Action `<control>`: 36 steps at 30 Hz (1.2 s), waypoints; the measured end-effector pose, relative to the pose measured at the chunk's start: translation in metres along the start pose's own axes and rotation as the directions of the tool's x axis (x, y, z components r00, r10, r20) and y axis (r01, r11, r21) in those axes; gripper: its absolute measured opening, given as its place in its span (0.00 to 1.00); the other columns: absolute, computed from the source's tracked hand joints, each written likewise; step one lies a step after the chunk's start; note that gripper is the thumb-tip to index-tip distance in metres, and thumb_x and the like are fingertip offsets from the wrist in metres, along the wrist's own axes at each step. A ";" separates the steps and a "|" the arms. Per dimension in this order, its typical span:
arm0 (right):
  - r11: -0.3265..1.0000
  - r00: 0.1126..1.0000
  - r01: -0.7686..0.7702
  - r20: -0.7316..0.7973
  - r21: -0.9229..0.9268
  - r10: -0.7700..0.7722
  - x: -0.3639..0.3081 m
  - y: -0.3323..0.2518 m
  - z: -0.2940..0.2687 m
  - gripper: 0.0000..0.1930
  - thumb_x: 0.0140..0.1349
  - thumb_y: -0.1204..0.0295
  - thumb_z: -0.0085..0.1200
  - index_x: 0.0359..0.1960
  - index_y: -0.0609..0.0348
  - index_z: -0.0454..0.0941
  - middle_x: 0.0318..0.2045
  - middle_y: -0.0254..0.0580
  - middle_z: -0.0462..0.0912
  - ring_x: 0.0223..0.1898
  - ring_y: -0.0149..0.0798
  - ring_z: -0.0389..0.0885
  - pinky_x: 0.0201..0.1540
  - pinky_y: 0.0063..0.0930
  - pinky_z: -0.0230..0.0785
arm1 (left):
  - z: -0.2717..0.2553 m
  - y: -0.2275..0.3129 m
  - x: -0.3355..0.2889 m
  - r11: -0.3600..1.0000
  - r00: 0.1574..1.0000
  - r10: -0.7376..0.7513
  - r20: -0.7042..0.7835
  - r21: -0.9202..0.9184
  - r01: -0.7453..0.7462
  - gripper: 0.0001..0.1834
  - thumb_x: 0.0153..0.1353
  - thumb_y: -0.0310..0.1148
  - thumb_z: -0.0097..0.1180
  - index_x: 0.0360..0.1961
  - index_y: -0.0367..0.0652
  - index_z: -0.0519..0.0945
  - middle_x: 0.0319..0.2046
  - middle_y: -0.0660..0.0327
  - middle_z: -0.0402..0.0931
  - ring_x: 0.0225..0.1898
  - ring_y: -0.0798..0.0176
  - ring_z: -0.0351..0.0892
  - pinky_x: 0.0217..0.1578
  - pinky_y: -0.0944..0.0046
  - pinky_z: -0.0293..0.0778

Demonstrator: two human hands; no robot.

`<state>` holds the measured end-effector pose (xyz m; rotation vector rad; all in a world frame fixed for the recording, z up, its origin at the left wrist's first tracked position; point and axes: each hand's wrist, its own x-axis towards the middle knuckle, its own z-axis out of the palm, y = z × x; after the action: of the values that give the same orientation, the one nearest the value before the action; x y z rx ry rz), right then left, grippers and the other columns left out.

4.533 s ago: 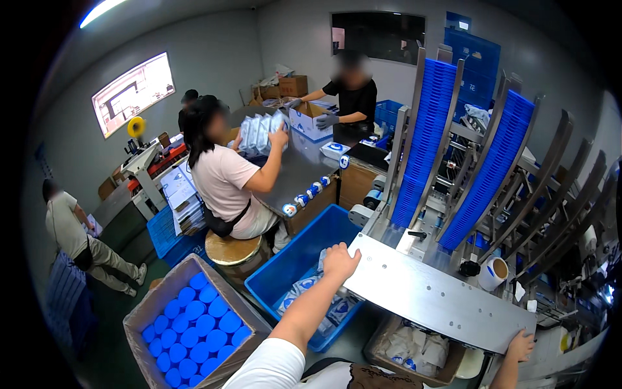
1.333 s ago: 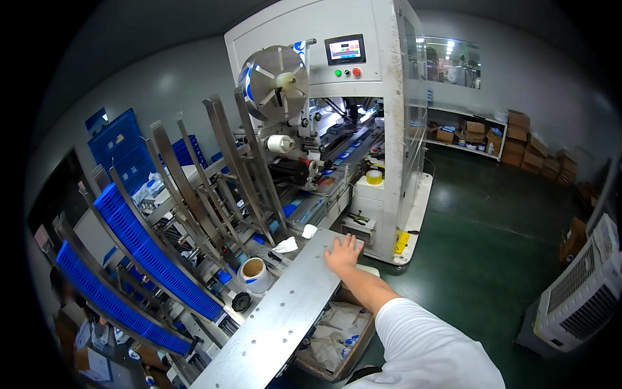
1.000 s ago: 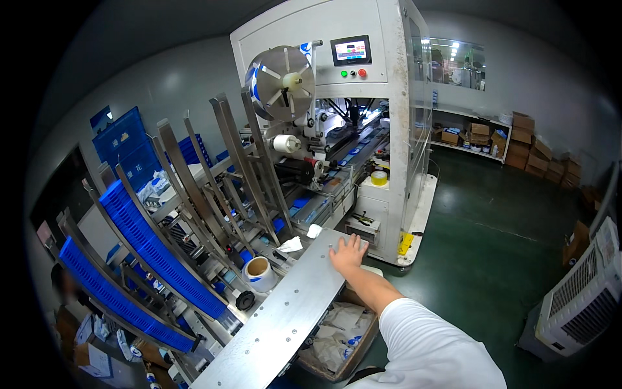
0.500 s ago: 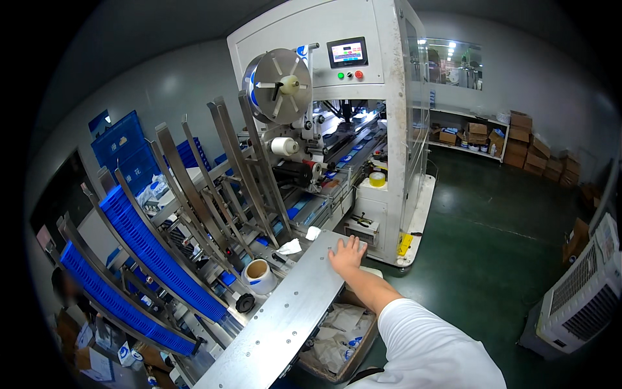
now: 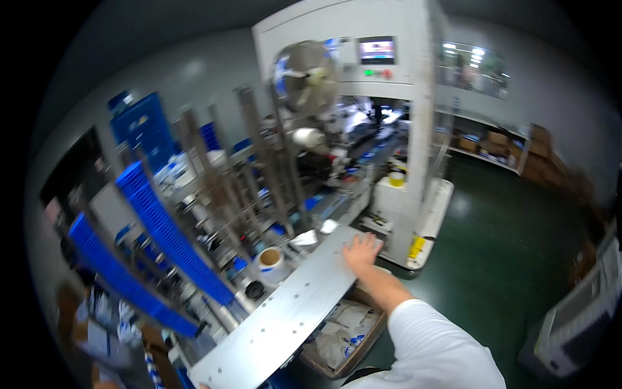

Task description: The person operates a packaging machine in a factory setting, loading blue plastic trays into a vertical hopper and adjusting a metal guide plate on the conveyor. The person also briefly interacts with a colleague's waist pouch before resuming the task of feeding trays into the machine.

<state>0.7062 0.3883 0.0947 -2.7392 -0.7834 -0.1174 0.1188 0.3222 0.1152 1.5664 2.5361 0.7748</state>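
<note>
My right hand (image 5: 363, 250) lies flat on the far end of a long bare metal plate (image 5: 285, 305). Its fingers are spread and hold nothing; the white-sleeved arm reaches in from the lower right. Of my left hand (image 5: 204, 386), only a skin-coloured sliver shows at the bottom edge by the plate's near corner, so its fingers are hidden. Left of the plate stand a white roll with a brown core (image 5: 269, 260) and a black knob (image 5: 254, 290). Crumpled white paper (image 5: 303, 238) sits near the plate's far end.
Tall metal rails hold blue stacks (image 5: 175, 236) on the left. A white machine (image 5: 324, 26) with a film reel (image 5: 306, 76) and a screen (image 5: 377, 49) stands ahead. Below the plate is a carton of scrap (image 5: 343, 324). An air cooler (image 5: 570, 318) stands at right.
The view has swung, shifting the scene to the right, and is now blurred. My right hand stays spread on the plate. A skin-coloured sliver has appeared at the plate's near corner.
</note>
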 end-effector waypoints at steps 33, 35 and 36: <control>0.837 0.880 0.474 0.109 -0.272 -0.463 0.010 0.015 -0.023 0.28 0.63 0.47 0.35 0.55 0.55 0.72 0.53 0.55 0.72 0.56 0.58 0.67 0.55 0.59 0.57 | 0.034 0.004 -0.006 0.993 0.979 -0.090 -0.182 0.058 0.103 0.19 0.57 0.44 0.53 0.42 0.41 0.70 0.38 0.51 0.72 0.42 0.48 0.71 0.39 0.53 0.74; 0.807 0.840 0.543 0.145 -0.232 -0.523 0.006 0.018 -0.035 0.26 0.66 0.52 0.33 0.53 0.57 0.73 0.54 0.53 0.72 0.56 0.59 0.68 0.54 0.58 0.60 | 0.033 0.006 -0.007 0.994 0.977 -0.109 -0.182 0.006 0.112 0.19 0.56 0.44 0.54 0.42 0.41 0.70 0.39 0.52 0.72 0.43 0.49 0.71 0.39 0.53 0.74; 0.852 0.869 0.494 0.138 -0.173 -0.476 0.002 0.022 -0.042 0.26 0.66 0.53 0.34 0.53 0.58 0.73 0.54 0.53 0.72 0.56 0.57 0.68 0.53 0.56 0.61 | 0.032 0.007 -0.007 0.993 0.978 -0.118 -0.171 -0.024 0.116 0.20 0.56 0.44 0.54 0.42 0.41 0.70 0.39 0.52 0.72 0.43 0.49 0.71 0.39 0.53 0.74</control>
<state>0.7199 0.3587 0.1297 -2.6735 -1.5616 -0.1876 0.1375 0.3303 0.0889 1.3865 2.7067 0.9492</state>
